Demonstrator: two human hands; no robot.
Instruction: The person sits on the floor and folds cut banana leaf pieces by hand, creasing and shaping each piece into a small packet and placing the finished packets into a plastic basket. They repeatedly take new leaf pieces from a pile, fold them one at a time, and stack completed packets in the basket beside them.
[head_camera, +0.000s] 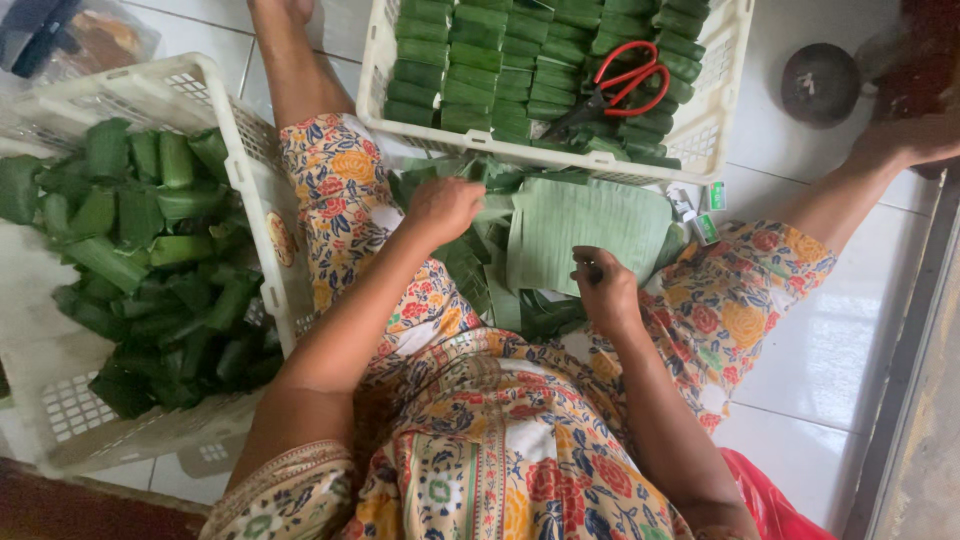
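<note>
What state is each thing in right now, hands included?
Left hand: fingers curled, resting on loose green leaf strips.
Right hand: fingers closed at the edge of the flat green banana leaf sheet.
Red-handled scissors: lying on wrapped parcels, blades shut.
Far white plastic basket: filled with neat rows of green leaf parcels.
Left white plastic basket: heaped with loose green leaf rolls.

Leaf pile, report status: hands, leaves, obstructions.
Left hand on leaf strips, fingers curled. Right hand pinching flat banana leaf edge. Scissors in the front basket, clear of hands.
</note>
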